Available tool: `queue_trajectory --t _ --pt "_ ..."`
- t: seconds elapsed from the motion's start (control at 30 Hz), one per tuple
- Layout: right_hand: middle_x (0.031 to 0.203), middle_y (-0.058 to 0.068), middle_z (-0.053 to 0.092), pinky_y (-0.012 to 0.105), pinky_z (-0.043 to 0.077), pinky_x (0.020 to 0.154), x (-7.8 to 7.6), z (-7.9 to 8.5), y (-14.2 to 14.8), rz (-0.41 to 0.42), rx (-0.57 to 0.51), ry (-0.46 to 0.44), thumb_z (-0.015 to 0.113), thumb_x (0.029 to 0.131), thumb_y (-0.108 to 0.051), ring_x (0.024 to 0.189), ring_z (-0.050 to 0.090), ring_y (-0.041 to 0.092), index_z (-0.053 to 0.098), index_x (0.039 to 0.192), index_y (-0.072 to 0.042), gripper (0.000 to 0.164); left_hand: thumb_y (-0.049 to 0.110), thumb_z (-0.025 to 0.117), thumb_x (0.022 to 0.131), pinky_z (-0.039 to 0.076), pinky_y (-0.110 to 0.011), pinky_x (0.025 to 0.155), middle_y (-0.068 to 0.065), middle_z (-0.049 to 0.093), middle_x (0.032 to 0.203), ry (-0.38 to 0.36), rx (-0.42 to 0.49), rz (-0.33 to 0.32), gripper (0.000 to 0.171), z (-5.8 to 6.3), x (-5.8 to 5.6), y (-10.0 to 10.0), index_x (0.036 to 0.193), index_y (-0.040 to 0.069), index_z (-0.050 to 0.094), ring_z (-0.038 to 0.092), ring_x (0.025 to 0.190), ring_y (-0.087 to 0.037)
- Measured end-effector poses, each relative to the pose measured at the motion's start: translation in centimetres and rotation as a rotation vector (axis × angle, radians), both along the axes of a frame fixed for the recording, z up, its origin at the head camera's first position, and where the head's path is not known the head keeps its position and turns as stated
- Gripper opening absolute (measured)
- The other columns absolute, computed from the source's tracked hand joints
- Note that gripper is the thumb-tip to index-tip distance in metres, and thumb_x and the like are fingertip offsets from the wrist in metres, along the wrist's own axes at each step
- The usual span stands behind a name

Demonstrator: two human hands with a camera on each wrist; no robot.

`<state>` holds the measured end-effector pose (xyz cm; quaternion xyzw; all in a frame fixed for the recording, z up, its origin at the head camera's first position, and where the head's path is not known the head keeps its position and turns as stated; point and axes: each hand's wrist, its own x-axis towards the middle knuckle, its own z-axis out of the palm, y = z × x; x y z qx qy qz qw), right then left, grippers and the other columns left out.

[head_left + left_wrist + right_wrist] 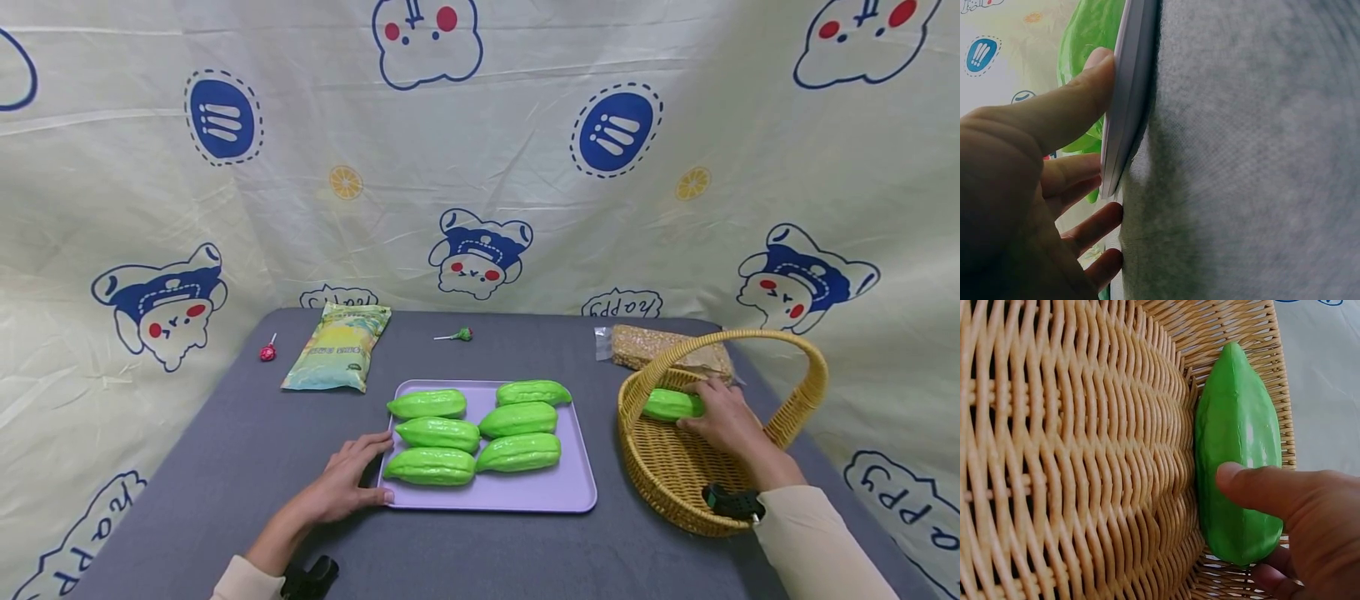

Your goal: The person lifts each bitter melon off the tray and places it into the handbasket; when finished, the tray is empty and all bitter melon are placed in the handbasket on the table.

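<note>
My right hand [722, 417] reaches into a wicker basket [660, 487] and grips a green ribbed gourd [1238, 431]. In the right wrist view the thumb presses the gourd's side near its blunt end, against the woven wall, with other fingers partly hidden behind it. My left hand [343, 479] rests along the left edge of a lilac tray [525, 497], its fingers fairly straight. The left wrist view shows the thumb against the tray rim [1124, 112]. Several similar gourds [431, 467] lie on the tray in two columns.
A yellow-green snack bag [337, 346] lies behind the tray to the left, with a red lollipop [267, 352] beside it. A green lollipop [463, 334] lies at the back. Behind the basket is a clear pack of beige grains [645, 343]. The basket's handle [813, 375] arches above it.
</note>
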<state>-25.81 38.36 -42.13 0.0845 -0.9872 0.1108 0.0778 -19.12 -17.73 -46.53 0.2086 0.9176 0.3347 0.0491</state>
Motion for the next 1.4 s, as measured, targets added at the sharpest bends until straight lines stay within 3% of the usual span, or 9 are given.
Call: queue_trajectory --t 0.47,0.73,0.9,1.07,1.4 --pt "0.113 0.029 0.052 0.044 0.031 0.072 0.0 -0.1 0.0 0.003 -0.01 0.03 0.071 0.081 -0.019 0.091 0.043 0.038 0.054 0.122 0.008 0.051 0.036 0.075 0.077 0.026 -0.057 0.098 -0.01 0.04 0.147 -0.015 -0.001 0.0 0.074 0.0 -0.2 0.0 0.137 0.005 0.046 0.036 0.13 -0.033" --pt "0.111 0.029 0.052 0.046 0.03 0.073 -0.2 -0.2 0.0 0.0 -0.003 0.043 0.071 0.081 -0.019 0.09 0.042 0.037 0.055 0.121 0.008 0.051 0.036 0.075 0.077 0.026 -0.057 0.099 -0.01 0.04 0.147 -0.011 0.0 -0.001 0.074 -0.1 -0.1 -0.1 0.137 0.004 0.046 0.037 0.13 -0.033" --pt "0.117 0.031 0.049 0.058 0.031 0.083 -0.1 -0.1 -0.1 -0.013 -0.01 0.022 0.071 0.081 -0.021 0.098 0.04 0.045 0.054 0.122 0.008 0.053 0.037 0.075 0.077 0.027 -0.057 0.098 -0.011 0.04 0.147 0.006 -0.003 -0.009 0.074 -0.1 -0.1 -0.1 0.137 0.004 0.047 0.037 0.129 -0.034" --pt "0.128 0.034 0.043 0.065 0.025 0.091 0.1 0.4 -0.2 -0.03 -0.032 0.02 0.072 0.08 -0.023 0.109 0.034 0.053 0.054 0.121 0.007 0.054 0.036 0.075 0.077 0.027 -0.057 0.097 -0.012 0.041 0.146 0.016 -0.001 -0.014 0.073 -0.2 0.0 -0.1 0.136 0.003 0.047 0.037 0.128 -0.035" --pt "0.121 0.03 0.048 0.055 0.033 0.079 0.7 2.4 -0.3 -0.033 -0.04 0.015 0.073 0.08 -0.031 0.101 0.037 0.044 0.05 0.128 0.005 0.064 0.036 0.075 0.077 0.027 -0.057 0.097 -0.01 0.04 0.147 -0.013 -0.007 -0.006 0.074 0.0 -0.1 0.0 0.137 0.004 0.046 0.037 0.129 -0.034"
